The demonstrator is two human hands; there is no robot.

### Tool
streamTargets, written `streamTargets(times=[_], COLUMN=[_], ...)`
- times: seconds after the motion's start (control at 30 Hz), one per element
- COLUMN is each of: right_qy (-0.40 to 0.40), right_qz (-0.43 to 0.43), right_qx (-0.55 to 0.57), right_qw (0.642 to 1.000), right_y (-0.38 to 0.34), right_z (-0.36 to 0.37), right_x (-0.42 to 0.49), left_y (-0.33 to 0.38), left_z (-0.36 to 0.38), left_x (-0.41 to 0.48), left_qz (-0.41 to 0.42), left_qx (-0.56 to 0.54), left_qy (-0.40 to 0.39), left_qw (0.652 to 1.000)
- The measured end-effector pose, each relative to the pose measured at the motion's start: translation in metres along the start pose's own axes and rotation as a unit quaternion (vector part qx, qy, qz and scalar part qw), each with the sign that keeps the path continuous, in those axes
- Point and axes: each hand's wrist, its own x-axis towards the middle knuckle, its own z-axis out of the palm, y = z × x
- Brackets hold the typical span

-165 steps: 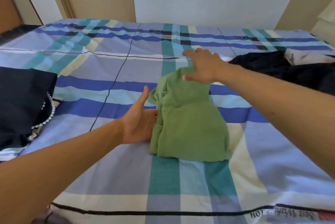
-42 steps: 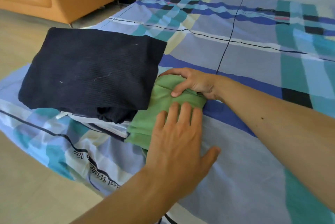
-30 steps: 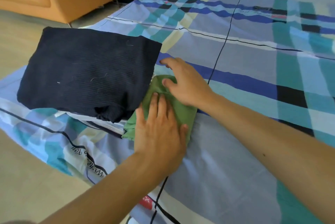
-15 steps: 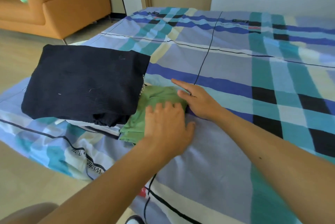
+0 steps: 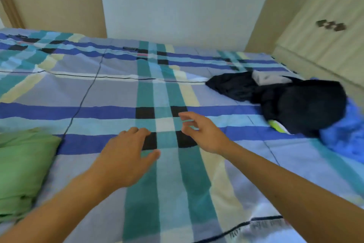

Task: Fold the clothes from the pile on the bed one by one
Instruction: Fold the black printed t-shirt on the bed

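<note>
The folded green garment (image 5: pixel 21 166) lies at the left edge of the plaid bed sheet (image 5: pixel 110 89). At the far right sits the pile: dark navy clothes (image 5: pixel 291 101) with a pale grey piece (image 5: pixel 269 78) on top, a bright blue garment (image 5: pixel 344 134) and a yellow-green bit (image 5: pixel 275 125) below. My left hand (image 5: pixel 126 158) hovers over the middle of the bed, fingers loosely bent, holding nothing. My right hand (image 5: pixel 202 134) is just to its right, fingers relaxed and empty, well short of the pile.
A cream cabinet (image 5: pixel 323 32) with a dark handle stands past the bed's right side. A white wall panel (image 5: pixel 181 2) and beige walls are behind the bed. The sheet's printed front edge (image 5: pixel 256 227) is at the lower right.
Both hands have come off the folded green garment and moved right over the bare sheet. My view swung right, so the navy folded stack left the frame and the pile came in.
</note>
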Motion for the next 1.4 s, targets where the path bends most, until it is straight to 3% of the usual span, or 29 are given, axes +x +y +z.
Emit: streamTargets(times=[0.27,0.43,0.63,0.93,1.17,1.27,1.4], right_qy=[0.039,0.178,0.154,0.190,0.201,0.180,0.241], right_qz=[0.138,0.229,0.362,0.340,0.324,0.319,0.293], right_qx=[-0.203,-0.278,-0.315,-0.322,-0.300,-0.306,-0.248], right_qw=[0.969,0.916,0.864,0.863,0.874,0.879,0.892], right_y=[0.070,0.129,0.170,0.185,0.187,0.169,0.132], right_z=[-0.123,-0.153,-0.169,-0.170,-0.168,-0.178,-0.175], right_x=[-0.075,-0.111,-0.110,-0.092,-0.085,-0.083,-0.086], left_y=[0.048,0.079,0.087,0.092,0.118,0.128,0.145], left_z=[0.037,0.056,0.059,0.059,0.066,0.068,0.069], left_x=[0.018,0.027,0.030,0.043,0.049,0.043,0.036], left_qz=[0.092,0.144,0.136,0.138,0.144,0.154,0.157], left_qx=[-0.040,-0.078,-0.080,-0.064,-0.070,-0.072,-0.063], left_qy=[-0.058,-0.074,-0.110,-0.151,-0.136,-0.124,-0.140], left_qw=[0.993,0.984,0.981,0.977,0.978,0.978,0.976])
